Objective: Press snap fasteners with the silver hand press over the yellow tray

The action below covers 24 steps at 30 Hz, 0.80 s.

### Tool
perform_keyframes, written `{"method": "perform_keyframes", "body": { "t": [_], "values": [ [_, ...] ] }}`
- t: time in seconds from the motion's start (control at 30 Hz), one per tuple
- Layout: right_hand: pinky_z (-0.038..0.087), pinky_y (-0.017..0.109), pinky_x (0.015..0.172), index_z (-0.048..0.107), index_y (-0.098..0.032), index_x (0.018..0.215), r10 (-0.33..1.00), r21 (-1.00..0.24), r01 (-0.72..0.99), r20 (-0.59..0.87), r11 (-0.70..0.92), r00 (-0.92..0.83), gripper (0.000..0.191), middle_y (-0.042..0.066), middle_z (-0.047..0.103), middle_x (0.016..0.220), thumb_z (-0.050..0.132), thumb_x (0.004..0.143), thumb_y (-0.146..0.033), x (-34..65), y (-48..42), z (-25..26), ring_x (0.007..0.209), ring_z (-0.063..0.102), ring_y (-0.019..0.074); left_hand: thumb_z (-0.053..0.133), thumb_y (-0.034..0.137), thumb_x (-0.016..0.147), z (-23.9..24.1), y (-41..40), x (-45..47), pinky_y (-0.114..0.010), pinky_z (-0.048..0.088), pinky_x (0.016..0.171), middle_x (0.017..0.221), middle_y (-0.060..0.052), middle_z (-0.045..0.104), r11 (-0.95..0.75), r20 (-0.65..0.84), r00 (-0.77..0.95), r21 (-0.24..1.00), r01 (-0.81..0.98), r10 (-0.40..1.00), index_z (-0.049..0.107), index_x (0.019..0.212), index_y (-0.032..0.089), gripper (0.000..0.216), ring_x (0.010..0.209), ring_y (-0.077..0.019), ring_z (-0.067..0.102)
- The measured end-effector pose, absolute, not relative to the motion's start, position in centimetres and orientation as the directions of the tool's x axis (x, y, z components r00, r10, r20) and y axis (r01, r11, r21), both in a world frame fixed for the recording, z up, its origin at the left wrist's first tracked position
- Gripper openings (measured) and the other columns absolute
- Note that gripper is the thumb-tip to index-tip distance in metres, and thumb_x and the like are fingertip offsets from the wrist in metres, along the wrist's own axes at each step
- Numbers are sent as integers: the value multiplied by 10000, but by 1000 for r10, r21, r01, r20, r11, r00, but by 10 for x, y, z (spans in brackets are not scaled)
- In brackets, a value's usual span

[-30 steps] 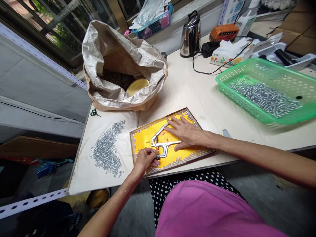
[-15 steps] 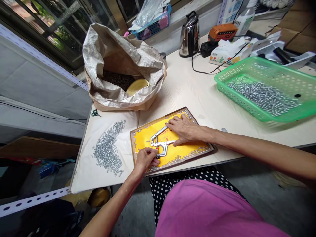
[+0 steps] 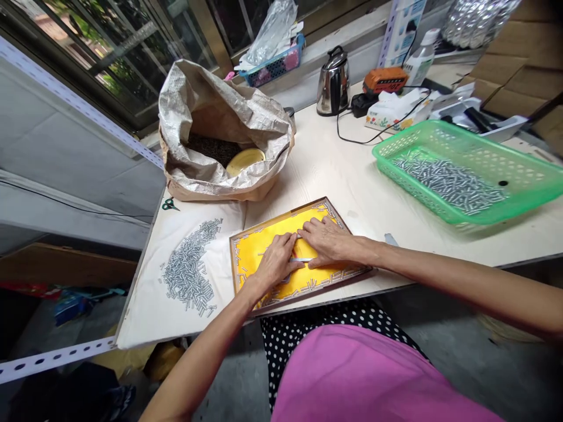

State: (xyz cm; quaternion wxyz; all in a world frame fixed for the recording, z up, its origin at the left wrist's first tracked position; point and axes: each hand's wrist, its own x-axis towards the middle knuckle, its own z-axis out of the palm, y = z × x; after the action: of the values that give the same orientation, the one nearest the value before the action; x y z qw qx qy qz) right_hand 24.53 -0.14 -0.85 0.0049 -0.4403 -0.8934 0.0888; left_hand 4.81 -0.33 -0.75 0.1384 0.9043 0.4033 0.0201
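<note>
Silver hand pliers lie over a shallow tray with a yellow bottom, mostly covered by my hands. My left hand is closed over the head and the near part of the handles, hiding the jaws. Around the handle ends, my right hand is closed with its fingers on the far handle and its thumb by the near one. Small metal pins lie scattered along the tray's edges. To the left, a heap of similar pins rests on a white cloth.
A green basket of metal pins stands at the right. Behind the tray is an open woven sack with a yellow bowl inside. Green-handled scissors lie beside the sack. A kettle and a cable stand farther back.
My left hand has moved from pinching at the pliers' jaw end up and right onto their body, now covering it. My right hand stays at the handles. The view has shifted slightly.
</note>
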Motion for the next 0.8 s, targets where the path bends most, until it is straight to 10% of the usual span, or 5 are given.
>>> {"method": "perform_keyframes", "body": {
  "t": [0.43,0.67,0.8],
  "values": [
    [378,342,810,667,-109,999,772,-178,770,-72,613,-631,204,125,652,975,474,977,-171,236,-13,-16,963,558,228,530,280,956,-13,-13,52,-366,503,831,937,-87,643,-570,-26,590,230,789,807,633,927,171,152,917,-232,570],
    [379,363,828,608,-116,1165,794,-244,767,23,594,-607,494,156,613,1139,674,853,-493,253,-1,-12,1031,527,285,609,303,916,-8,-29,51,-455,472,1002,1302,-126,568,-581,100,574,196,790,813,580,1223,209,322,1193,-269,525],
    [337,360,814,624,-148,1114,797,-200,774,68,600,-600,262,134,632,1088,536,949,-331,259,15,-23,977,532,262,553,274,945,-8,-45,55,-455,445,1038,1283,-117,588,-700,72,699,163,695,711,662,1072,201,182,1246,-275,482]
  ]
}}
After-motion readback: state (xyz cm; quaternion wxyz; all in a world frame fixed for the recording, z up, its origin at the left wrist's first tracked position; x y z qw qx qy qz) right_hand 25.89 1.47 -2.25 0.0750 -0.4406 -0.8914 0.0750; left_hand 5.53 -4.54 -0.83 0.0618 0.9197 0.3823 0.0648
